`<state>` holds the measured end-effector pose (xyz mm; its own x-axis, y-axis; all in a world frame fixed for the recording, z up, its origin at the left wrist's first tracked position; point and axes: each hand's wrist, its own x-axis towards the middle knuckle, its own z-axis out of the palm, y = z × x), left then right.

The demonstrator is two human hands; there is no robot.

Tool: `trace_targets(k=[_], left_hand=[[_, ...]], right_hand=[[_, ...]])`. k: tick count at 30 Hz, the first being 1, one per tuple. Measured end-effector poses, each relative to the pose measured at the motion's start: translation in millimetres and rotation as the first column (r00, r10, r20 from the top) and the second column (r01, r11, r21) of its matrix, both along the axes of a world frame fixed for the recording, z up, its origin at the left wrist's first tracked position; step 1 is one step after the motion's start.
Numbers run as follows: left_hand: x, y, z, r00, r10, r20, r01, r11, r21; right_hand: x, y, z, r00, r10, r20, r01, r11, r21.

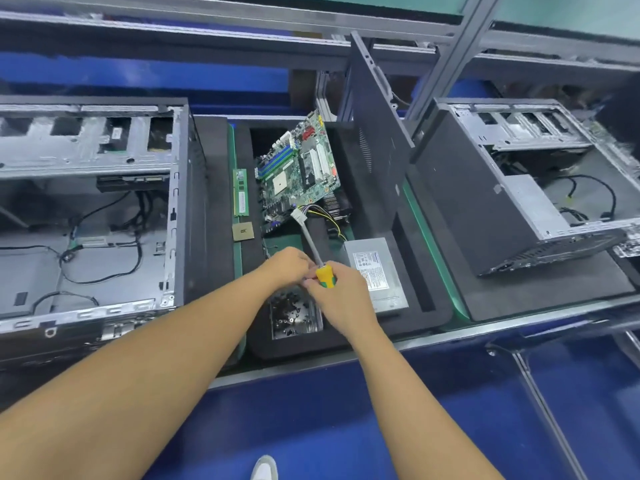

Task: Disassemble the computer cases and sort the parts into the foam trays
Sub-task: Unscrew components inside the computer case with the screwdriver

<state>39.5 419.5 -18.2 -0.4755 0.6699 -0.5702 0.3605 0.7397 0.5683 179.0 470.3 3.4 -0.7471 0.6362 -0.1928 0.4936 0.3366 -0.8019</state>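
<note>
My right hand (337, 296) grips the yellow-green handle of a screwdriver (313, 249), whose grey shaft points up and away toward a green motherboard (298, 168) leaning in the black foam tray (429, 317). My left hand (285, 265) meets the right at the handle, fingertips pinched on something too small to tell. Both hover over a compartment of loose dark screws (294, 315). The tray also holds a RAM stick (240, 192), a CPU chip (243, 232), a grey power supply (377, 271) and an upright side panel (377, 140).
An open computer case (86, 209) lies on the left with loose black cables inside. A second opened case (540, 181) rests on a foam mat at right. A metal frame with shelves runs behind, and the bench's metal front edge (450, 337) borders blue floor.
</note>
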Motion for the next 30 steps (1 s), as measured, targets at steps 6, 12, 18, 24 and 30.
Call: trace_targets(k=[6, 12, 18, 24, 30], left_hand=[[-4.0, -6.0, -6.4, 0.985, 0.108, 0.136, -0.128, 0.982, 0.143], [-2.2, -21.8, -10.5, 0.993, 0.083, 0.082, -0.097, 0.977, 0.192], [22.4, -44.6, 5.7, 0.977, 0.147, -0.152, -0.133, 0.986, 0.100], [52.7, -94.5, 66.1, 0.978, 0.209, 0.012, -0.193, 0.879, 0.437], [40.0, -187.6, 148.6, 0.979, 0.188, 0.078, -0.197, 0.780, 0.594]], right_hand=[[-4.6, -14.7, -13.1, 0.933, 0.159, 0.324, -0.195, 0.977, 0.082], [2.2, -12.7, -9.2, 0.946, 0.087, 0.311, -0.112, 0.992, 0.064], [22.1, -25.4, 14.2, 0.987, -0.160, -0.017, 0.150, 0.952, -0.269], [13.0, -76.3, 52.3, 0.896, -0.311, -0.316, 0.073, 0.806, -0.587], [-0.9, -160.2, 89.3, 0.758, -0.406, -0.511, -0.231, 0.566, -0.792]])
